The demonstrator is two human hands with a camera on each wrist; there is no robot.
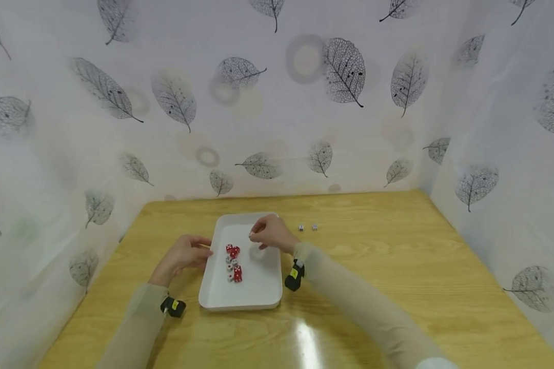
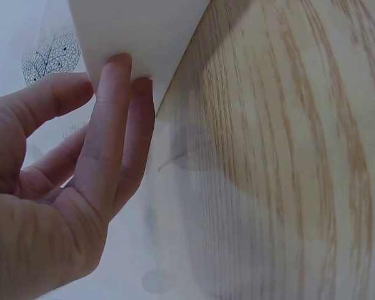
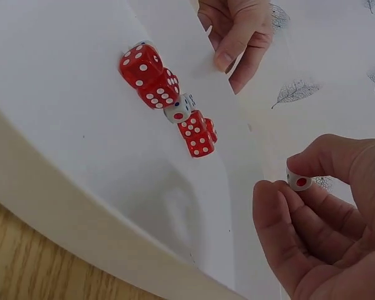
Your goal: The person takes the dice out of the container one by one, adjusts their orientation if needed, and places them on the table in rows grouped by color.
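A white rectangular tray point(image 1: 258, 287) stands on the table with a row of red dice point(image 1: 237, 274) and smaller white dice point(image 1: 229, 267) in it. At its left side, my left hand point(image 1: 184, 256) holds the rim, the thumb at the edge and fingertips point(image 2: 117, 62) against the outer wall. Over the far right part of the tray, my right hand point(image 1: 273, 233) pinches a small white die point(image 3: 299, 182) between thumb and fingertips; its red pip shows in the right wrist view. The held die is above the tray floor.
Two white dice point(image 1: 308, 227) lie on the wooden table point(image 1: 374, 256) beyond my right hand, right of the tray. A pale curtain point(image 1: 277, 118) printed with leaves closes off the back and both sides. Black cameras point(image 1: 294, 275) sit on both wrists.
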